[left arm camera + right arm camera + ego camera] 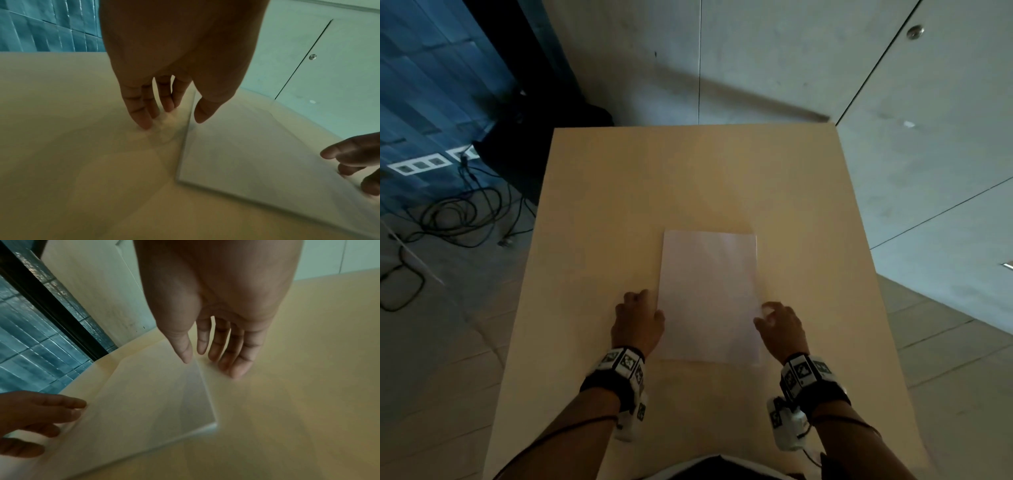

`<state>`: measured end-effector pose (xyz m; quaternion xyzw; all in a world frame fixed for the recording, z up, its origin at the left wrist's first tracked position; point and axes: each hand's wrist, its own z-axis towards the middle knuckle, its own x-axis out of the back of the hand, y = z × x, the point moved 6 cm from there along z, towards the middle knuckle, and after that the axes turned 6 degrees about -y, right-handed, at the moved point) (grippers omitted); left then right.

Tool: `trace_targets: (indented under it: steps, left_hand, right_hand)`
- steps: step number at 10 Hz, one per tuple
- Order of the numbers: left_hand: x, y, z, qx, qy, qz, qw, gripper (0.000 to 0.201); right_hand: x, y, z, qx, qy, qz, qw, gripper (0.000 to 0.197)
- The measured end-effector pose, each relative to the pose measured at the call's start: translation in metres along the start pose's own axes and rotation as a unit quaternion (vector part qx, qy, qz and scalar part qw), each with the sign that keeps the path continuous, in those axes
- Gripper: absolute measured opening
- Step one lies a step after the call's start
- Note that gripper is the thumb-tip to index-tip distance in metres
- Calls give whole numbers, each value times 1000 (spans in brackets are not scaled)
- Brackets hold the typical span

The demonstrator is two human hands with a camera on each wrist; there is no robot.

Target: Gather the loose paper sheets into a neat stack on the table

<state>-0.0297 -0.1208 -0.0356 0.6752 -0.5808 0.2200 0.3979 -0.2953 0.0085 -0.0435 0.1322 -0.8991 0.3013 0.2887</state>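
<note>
A white paper stack point(709, 294) lies squared on the light wooden table point(688, 178), near its front edge. My left hand point(642, 315) is at the stack's left edge, fingers straight and tips down on the table, thumb over the paper's edge point(188, 129). My right hand point(779, 320) is at the right edge in the same way, its fingertips point(236, 371) on the table beside the paper stack point(148, 402) and its thumb over the sheet. Neither hand grips the paper. The left wrist view shows the stack point(246, 154) lying flat.
The table's left edge drops to a floor with tangled black cables point(455, 212) and a power strip point(417, 166). A grey wall point(756, 51) stands behind the table. Bare tabletop stretches beyond the stack.
</note>
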Motion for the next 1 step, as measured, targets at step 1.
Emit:
trace_targets:
  steps: [1]
  left_hand:
    - [-12, -23, -27, -2, 7, -2, 1000, 41]
  right_hand:
    - [-8, 25, -20, -3, 6, -10, 1000, 39]
